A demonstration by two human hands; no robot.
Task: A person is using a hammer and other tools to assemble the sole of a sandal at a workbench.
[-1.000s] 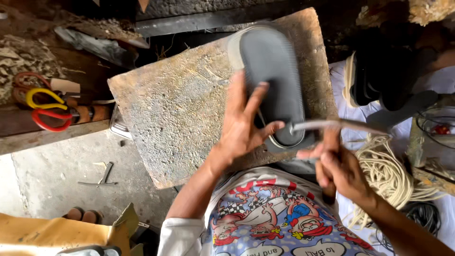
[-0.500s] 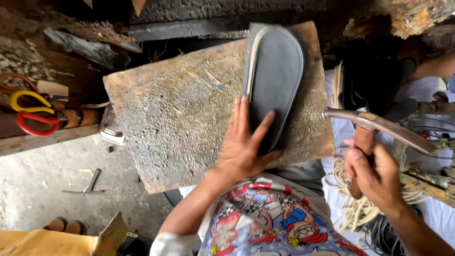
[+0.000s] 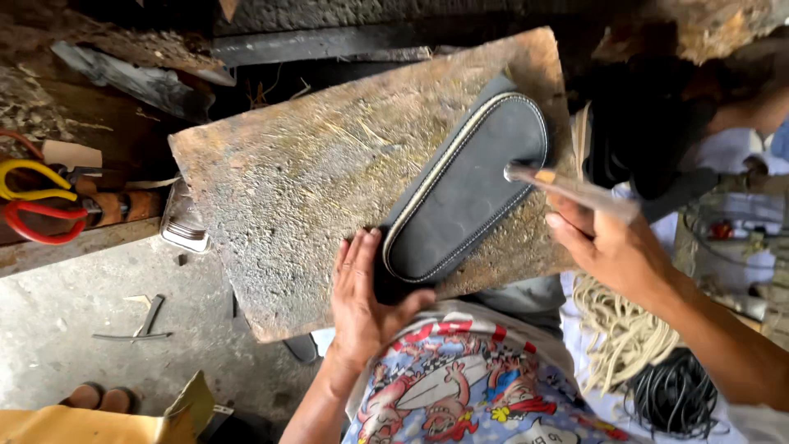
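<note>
Since the earlier frame, your sole (image 3: 464, 193) has turned diagonal on the worn board (image 3: 312, 189). Left hand (image 3: 362, 300), fingers flat and unclenched, braces its near heel; right hand (image 3: 604, 247) clenches the tool (image 3: 567, 187). Keep that heel pinned while striking the far toe.

At nine o'clock I see scissors with yellow and red handles (image 3: 33, 201). At four o'clock lies a pale rope bundle (image 3: 620, 337), just beside it a black cord coil (image 3: 674, 395).
</note>
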